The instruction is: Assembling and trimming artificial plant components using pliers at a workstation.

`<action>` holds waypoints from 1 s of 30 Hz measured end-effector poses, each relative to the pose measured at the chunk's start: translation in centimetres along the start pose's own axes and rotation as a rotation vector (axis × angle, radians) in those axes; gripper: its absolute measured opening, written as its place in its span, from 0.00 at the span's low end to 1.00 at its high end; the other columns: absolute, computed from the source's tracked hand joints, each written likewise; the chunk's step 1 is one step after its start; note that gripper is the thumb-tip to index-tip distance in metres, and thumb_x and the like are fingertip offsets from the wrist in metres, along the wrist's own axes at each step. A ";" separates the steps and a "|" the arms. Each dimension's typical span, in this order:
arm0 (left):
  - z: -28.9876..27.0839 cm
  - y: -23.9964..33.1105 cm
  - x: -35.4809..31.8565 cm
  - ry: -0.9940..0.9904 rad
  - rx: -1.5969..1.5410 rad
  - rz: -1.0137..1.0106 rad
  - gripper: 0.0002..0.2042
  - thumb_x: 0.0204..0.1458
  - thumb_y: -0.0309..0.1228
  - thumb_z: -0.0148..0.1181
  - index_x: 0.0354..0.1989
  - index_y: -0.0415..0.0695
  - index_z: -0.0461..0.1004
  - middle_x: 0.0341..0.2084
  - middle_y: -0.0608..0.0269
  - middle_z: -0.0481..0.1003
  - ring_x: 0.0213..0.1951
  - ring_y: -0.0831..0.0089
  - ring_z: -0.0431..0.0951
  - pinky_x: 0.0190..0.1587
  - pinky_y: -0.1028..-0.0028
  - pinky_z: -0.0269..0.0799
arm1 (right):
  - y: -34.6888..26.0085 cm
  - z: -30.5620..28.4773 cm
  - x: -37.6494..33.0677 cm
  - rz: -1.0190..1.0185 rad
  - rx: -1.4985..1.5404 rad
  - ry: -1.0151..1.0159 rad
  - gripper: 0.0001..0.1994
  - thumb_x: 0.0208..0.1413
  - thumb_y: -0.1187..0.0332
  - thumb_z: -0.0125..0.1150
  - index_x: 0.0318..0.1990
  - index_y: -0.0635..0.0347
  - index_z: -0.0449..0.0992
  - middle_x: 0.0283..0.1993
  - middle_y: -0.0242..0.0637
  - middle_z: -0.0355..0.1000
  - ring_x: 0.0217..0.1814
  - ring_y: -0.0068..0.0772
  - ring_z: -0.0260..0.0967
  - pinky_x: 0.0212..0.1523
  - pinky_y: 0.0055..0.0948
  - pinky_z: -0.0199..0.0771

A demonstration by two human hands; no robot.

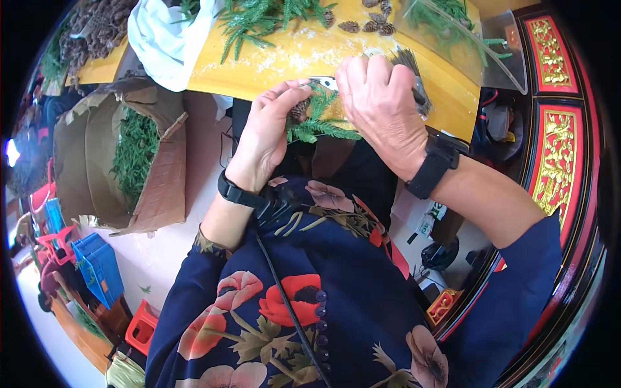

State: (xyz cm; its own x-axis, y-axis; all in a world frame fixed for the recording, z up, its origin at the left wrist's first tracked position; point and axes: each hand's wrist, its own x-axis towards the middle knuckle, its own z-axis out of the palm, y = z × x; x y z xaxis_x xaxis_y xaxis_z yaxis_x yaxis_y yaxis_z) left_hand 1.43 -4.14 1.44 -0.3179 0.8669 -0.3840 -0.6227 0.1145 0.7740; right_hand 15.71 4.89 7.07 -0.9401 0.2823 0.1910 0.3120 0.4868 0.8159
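Note:
Over the near edge of the yellow table, my left hand (268,123) is closed round a brown pine cone (299,111) with a green artificial pine sprig (317,124). The sprig's needles spread out between my two hands. Just to the right, my right hand (380,107) is closed, its fingertips curled down out of sight beside the sprig. A small shiny metal piece (326,83) shows between the hands; its kind is unclear. Next to my right hand lies a bundle of thin dark stems or wires (414,74).
Several pine cones (372,26), green sprigs (259,22) and white crumbs cover parts of the yellow table (226,77). At the right stands a clear plastic bin (501,48); a white cloth (158,45) hangs at the left. An open cardboard box (84,161) holds greenery. Farther left are a blue crate (100,268) and a red stool (142,326).

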 end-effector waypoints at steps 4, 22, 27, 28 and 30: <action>0.3 0.7 -0.4 -0.004 -0.026 0.065 0.11 0.52 0.22 0.54 0.44 0.36 0.72 0.34 0.64 0.75 0.36 0.81 0.73 0.40 0.82 0.68 | 1.5 0.3 0.0 0.124 0.427 -0.047 0.05 0.49 0.67 0.53 0.33 0.56 0.69 0.29 0.34 0.63 0.30 0.36 0.63 0.28 0.35 0.60; 1.8 0.7 -1.5 -0.079 0.091 0.157 0.19 0.52 0.20 0.54 0.54 0.40 0.64 0.40 0.61 0.70 0.43 0.76 0.73 0.47 0.78 0.68 | 2.5 1.8 -3.0 0.259 1.747 -0.523 0.16 0.48 0.71 0.49 0.47 0.63 0.70 0.28 0.53 0.68 0.33 0.55 0.67 0.36 0.41 0.65; 2.2 0.4 -1.6 -0.056 0.132 0.205 0.19 0.52 0.19 0.53 0.54 0.40 0.65 0.40 0.63 0.72 0.41 0.78 0.74 0.47 0.79 0.69 | 2.5 1.9 -3.3 0.254 1.751 -0.524 0.16 0.49 0.70 0.50 0.47 0.64 0.70 0.29 0.52 0.69 0.34 0.55 0.68 0.37 0.41 0.66; 2.3 0.2 -1.6 -0.047 0.149 0.229 0.19 0.53 0.19 0.52 0.54 0.39 0.65 0.39 0.63 0.73 0.41 0.79 0.74 0.46 0.80 0.69 | 2.4 2.0 -3.4 0.259 1.752 -0.523 0.16 0.49 0.70 0.50 0.47 0.64 0.70 0.29 0.52 0.69 0.34 0.55 0.68 0.37 0.41 0.66; 2.6 0.1 -1.7 -0.050 0.165 0.236 0.19 0.53 0.19 0.52 0.55 0.40 0.65 0.39 0.63 0.73 0.41 0.79 0.74 0.46 0.80 0.69 | 2.3 2.2 -3.7 0.244 1.734 -0.509 0.16 0.50 0.70 0.50 0.47 0.64 0.71 0.30 0.52 0.69 0.35 0.55 0.68 0.38 0.41 0.66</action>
State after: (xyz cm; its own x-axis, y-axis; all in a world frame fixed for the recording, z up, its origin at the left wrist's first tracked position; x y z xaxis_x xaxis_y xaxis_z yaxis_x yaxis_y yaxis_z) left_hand 3.77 -4.30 3.50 -0.4021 0.9012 -0.1616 -0.4093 -0.0191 0.9122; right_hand 20.16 6.79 7.08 -0.8316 0.5049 -0.2313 0.5062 0.5178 -0.6896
